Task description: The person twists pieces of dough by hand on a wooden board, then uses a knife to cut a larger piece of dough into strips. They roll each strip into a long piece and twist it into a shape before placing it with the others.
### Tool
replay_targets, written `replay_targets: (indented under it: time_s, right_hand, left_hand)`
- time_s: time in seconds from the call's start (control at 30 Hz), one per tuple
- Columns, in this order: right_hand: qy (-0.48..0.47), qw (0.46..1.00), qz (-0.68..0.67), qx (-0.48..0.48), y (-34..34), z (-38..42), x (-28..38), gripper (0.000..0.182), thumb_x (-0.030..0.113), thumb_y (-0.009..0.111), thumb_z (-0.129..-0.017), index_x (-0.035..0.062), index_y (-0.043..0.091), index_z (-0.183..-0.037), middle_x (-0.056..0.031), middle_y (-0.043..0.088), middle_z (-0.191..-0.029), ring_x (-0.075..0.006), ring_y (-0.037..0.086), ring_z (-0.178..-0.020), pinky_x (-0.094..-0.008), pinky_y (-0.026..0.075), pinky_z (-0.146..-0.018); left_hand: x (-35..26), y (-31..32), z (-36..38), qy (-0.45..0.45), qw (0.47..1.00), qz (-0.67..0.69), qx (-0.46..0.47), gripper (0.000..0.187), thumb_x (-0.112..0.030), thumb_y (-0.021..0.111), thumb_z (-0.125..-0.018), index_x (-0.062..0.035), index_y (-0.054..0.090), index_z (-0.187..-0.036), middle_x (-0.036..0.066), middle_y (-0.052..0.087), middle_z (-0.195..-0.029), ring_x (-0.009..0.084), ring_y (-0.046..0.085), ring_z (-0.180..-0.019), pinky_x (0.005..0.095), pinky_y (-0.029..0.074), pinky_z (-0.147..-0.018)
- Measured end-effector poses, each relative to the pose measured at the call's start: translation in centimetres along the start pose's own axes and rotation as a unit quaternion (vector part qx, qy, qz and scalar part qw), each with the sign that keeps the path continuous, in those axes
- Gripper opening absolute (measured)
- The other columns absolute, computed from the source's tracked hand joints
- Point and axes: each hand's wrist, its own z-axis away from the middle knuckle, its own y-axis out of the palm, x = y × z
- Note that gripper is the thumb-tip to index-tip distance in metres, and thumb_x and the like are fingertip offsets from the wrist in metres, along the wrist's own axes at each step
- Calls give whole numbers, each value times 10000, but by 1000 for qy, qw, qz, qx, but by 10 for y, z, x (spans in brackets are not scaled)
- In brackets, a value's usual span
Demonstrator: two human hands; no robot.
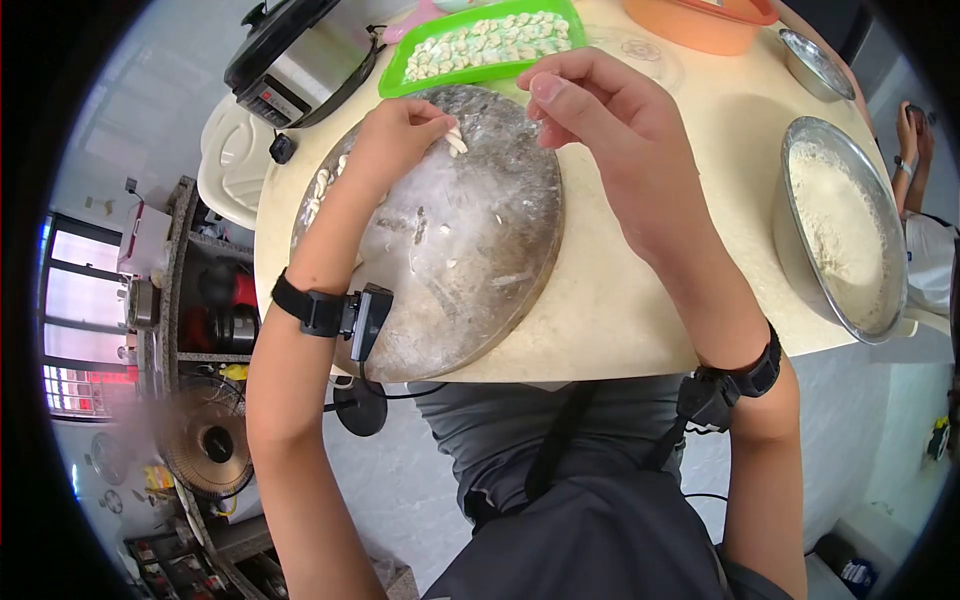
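My left hand point(400, 142) is closed over the upper part of a round floured board point(490, 270), its fingertips pinching a small twisted piece of dough point(456, 140). My right hand point(590, 115) is raised at the board's upper right edge, thumb and fingers curled close together; whether anything small lies between them is too hard to see. More twisted dough pieces point(318, 190) lie on the board's left side, partly behind my left forearm. Small crumbs of dough are scattered on the middle of the board.
Beyond the board, a green tray point(395, 80) holds several dough pieces. A metal bowl of flour point(790, 235) stands at the right, with a small metal bowl point(815, 65) and an orange basin point(700, 28) behind. A cooker point(310, 65) stands upper left. Another person's hands point(910, 140) show far right.
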Motion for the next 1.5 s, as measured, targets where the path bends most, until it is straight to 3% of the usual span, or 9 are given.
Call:
replay_targets:
  time_s: [0.17,0.27,0.37,0.47,0.67,0.97,1.17,1.37,1.5]
  right_hand:
    - [-11,999,-45,-13,4,-1,-7,204,202,728,-1046,4,743,-1091,10,707,-919,-64,604,-827,-237,491,-758]
    - [-13,998,-63,-16,2,-1,-4,209,204,727,-1047,1,741,-1095,11,706,-920,-65,605,-830,-238,495,-761]
    - [-7,1000,-21,-4,0,0,2,254,249,688,-1080,22,749,-1176,1,699,-962,-79,617,-871,-256,516,-857]
    - [-7,1000,-7,-6,-1,-1,0,253,251,692,-1079,22,749,-1172,-3,703,-961,-80,618,-870,-258,520,-855]
    - [-4,1000,-17,-10,-2,-2,-4,246,246,696,-1081,20,748,-1162,-2,698,-948,-80,617,-867,-252,517,-846]
    - [0,1000,-18,11,1,0,2,246,227,681,-1089,2,741,-1168,-6,695,-947,-77,619,-875,-248,520,-843]
    - [-25,999,-34,-8,3,-1,-1,230,226,718,-1062,-1,725,-1096,25,674,-889,-48,575,-803,-232,475,-735]
    - [-21,999,-26,-9,5,0,0,227,218,713,-1061,-5,726,-1101,18,675,-888,-53,576,-801,-232,476,-735]
    - [-4,1000,-14,16,-1,0,3,248,221,680,-1087,-6,739,-1169,-18,698,-961,-84,618,-884,-252,521,-841]
  left_hand:
    - [10,-5,11,139,977,-92,-129,244,-241,811,-947,-60,807,-1110,148,809,-991,300,774,-849,409,592,-801]
    - [-8,-6,45,161,974,-110,-112,300,-260,771,-987,-55,783,-1205,149,795,-1177,310,759,-1010,407,589,-907]
    - [-8,-4,63,351,893,-258,-111,429,-308,729,-1027,-56,714,-1374,155,701,-1443,368,666,-1288,471,522,-1090]
    - [-9,3,73,325,885,-327,-65,538,-373,679,-1062,-51,637,-1491,150,582,-1608,413,494,-1504,555,385,-1237]
    - [-1,3,72,263,903,-340,-10,624,-483,592,-1098,-79,578,-1574,165,540,-1651,417,393,-1592,608,278,-1304]
    - [-5,9,74,233,911,-340,11,666,-556,572,-1092,-143,551,-1614,184,451,-1709,459,314,-1620,652,253,-1299]
    - [-9,11,78,221,894,-390,16,666,-554,526,-1111,-187,485,-1665,179,406,-1738,465,308,-1620,651,236,-1301]
    - [-11,14,80,214,886,-410,5,669,-570,524,-1106,-212,480,-1669,187,439,-1711,466,332,-1604,669,244,-1291]
    - [-12,11,80,222,893,-391,-10,703,-581,530,-1100,-167,474,-1665,189,429,-1716,464,343,-1599,658,254,-1293]
